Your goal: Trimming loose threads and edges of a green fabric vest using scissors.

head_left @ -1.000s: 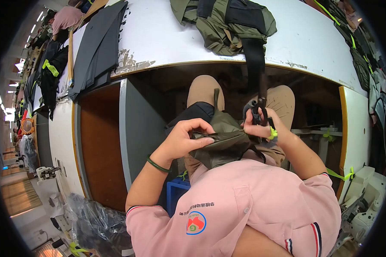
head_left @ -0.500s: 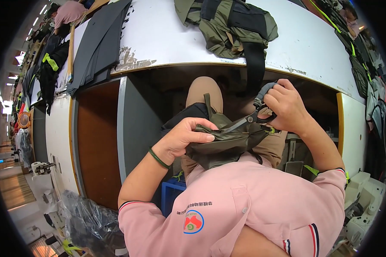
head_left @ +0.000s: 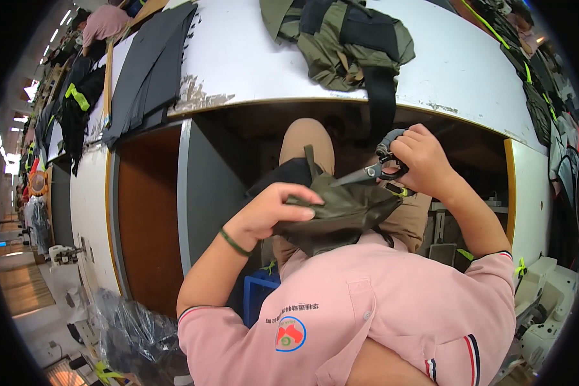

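My left hand (head_left: 278, 209) pinches the edge of a dark olive fabric piece (head_left: 344, 222), which has a shiny side and lies gathered over my lap. In my right hand (head_left: 421, 157) is a pair of scissors (head_left: 363, 175) with dark handles, a grey wrap around one of them. Their blades point left and look nearly closed, the tip just at the fabric's upper edge. Whether fabric lies between the blades I cannot tell. A narrow olive strap (head_left: 310, 159) sticks up from the piece on its far side.
Ahead, a white worktable (head_left: 244, 55) carries an olive and black garment or bag (head_left: 354, 45), its black strap hanging over the edge. Dark grey sheets (head_left: 151, 71) lie at the left. Below are a brown-backed cubby (head_left: 148, 219), clear plastic wrap (head_left: 132, 331) and a blue crate (head_left: 254, 296).
The scissors have drawn back slightly from my left fingers, and their tip is more exposed. My left hand has shifted a little left, and the fabric is spread flatter.
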{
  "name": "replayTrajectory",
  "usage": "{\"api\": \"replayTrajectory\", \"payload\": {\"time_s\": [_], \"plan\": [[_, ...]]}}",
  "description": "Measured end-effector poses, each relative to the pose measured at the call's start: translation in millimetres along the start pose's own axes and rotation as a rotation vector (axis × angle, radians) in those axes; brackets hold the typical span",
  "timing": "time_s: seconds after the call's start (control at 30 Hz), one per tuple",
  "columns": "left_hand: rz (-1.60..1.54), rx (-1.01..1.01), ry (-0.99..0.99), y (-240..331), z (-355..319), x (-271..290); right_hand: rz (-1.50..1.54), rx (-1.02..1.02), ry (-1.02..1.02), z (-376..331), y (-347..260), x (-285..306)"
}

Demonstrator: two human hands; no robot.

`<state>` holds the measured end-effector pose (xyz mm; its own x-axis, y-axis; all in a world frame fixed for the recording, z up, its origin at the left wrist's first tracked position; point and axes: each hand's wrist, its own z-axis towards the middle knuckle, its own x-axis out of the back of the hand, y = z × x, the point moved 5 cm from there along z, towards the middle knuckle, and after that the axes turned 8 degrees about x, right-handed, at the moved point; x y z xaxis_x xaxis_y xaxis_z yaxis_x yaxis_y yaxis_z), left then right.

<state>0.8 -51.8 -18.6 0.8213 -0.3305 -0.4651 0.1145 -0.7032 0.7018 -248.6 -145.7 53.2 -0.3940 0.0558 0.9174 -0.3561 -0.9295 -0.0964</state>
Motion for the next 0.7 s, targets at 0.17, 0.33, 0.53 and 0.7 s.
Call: {"api": "replayTrajectory", "payload": {"time_s": [0.17, 0.33, 0.53, 0.7], "plan": [[0.565, 0.140, -0.156, -30, -67, 52, 0.143, -0.424, -0.088, -8, 59, -18], [0.685, 0.815, -0.354, -200, -157, 65, 0.230, -0.671, 0.185, -11, 159, -38], [0.598, 0.736, -0.265, -331, -167, 68, 0.171, -0.626, 0.237, 49, 188, -56], [0.669, 0.641, -0.042, -307, -146, 76, 0.181, -0.503, 0.199, 114, 149, -88]]}}
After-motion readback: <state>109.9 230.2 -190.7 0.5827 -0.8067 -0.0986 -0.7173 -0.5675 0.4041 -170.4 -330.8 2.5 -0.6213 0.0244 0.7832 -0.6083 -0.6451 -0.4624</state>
